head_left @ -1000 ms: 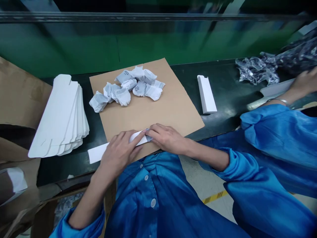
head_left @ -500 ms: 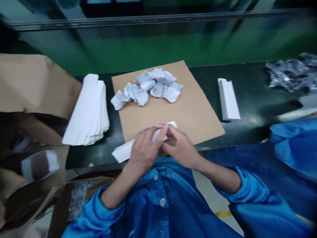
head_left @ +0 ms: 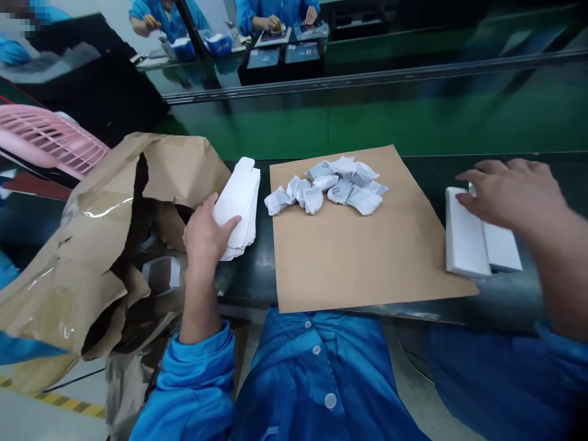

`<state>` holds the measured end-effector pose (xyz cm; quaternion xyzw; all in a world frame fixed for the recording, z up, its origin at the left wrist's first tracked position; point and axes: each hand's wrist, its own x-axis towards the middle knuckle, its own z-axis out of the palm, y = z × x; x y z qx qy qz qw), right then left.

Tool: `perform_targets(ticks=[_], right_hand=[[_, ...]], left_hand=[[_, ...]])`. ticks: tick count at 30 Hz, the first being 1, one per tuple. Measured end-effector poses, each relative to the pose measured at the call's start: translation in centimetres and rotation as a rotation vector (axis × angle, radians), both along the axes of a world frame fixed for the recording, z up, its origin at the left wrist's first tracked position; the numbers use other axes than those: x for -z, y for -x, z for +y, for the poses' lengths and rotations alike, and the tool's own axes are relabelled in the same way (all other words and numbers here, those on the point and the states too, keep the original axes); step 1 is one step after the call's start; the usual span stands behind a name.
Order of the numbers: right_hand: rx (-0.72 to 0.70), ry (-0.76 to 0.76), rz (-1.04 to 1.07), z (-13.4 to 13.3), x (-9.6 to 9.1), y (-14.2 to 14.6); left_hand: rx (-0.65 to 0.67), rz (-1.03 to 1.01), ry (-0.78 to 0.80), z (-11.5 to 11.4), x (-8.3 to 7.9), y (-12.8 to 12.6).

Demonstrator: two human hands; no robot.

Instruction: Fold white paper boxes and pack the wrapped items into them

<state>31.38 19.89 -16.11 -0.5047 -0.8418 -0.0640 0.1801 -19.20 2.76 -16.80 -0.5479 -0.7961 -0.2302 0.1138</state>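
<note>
My left hand [head_left: 204, 236] is at the stack of flattened white cartons [head_left: 239, 202], its thumb across the top face and its fingers along the left edge. How far the fingers reach under the stack is hidden. Over on the right, my right hand [head_left: 517, 190] hovers above the upper ends of two folded white cartons [head_left: 467, 236] lying side by side, fingers stretched out and thumb close to the left carton. Several crumpled white paper packets [head_left: 342, 184] lie on the brown cardboard sheet [head_left: 358, 263] between my hands.
A torn brown paper-wrapped carton [head_left: 169, 165] stands open at the left, with a pink plastic basket [head_left: 55, 138] behind it. Beyond the green barrier [head_left: 275, 131], co-workers' hands [head_left: 271, 24] work near black trays [head_left: 282, 58]. The dark table [head_left: 250, 288] has its front edge near my body.
The carton that both my hands held over the sheet now lies at the right beside the other one. My hands have parted, left to the flat stack, right to the folded cartons. The view has shifted left.
</note>
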Motion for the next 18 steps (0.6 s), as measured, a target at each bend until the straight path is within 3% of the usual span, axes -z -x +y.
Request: perform_targets(ticks=[1,4,6,9,11,14,17,18], right_hand=[[0.047,-0.062,-0.068,-1.5,0.5,1.8],[0.049,-0.039,-0.205,-5.9,2.2,5.2],[-0.007,0.009,-0.197,-6.8,3.5,4.8],[-0.067,0.067,-0.101,-5.6,4.7,2.3],[-0.061,0.082,0.021,-5.6,4.0,2.1],[-0.024,0.127,0.297,-10.1,1.3,6.4],[-0.234,0.515,0.714,-15.9,-0.8,14.0],[-0.229,0.585,0.805,-16.9,-1.1,16.1]], left_hand=[[-0.015,0.024,-0.032,0.0,0.1,-0.4],[-0.053,0.052,-0.124,-0.5,-0.8,-2.1],[-0.061,-0.004,-0.177,-1.4,-1.9,-2.9],[-0.013,-0.216,-0.257,-3.4,-3.5,-4.5],[0.082,-0.494,-0.283,-4.7,-3.7,-6.6],[0.282,-1.003,-0.223,-5.8,-2.3,-11.5],[0.421,-1.348,-0.017,-6.3,-0.4,-16.1],[0.457,-1.397,0.081,-6.4,0.0,-17.0]])
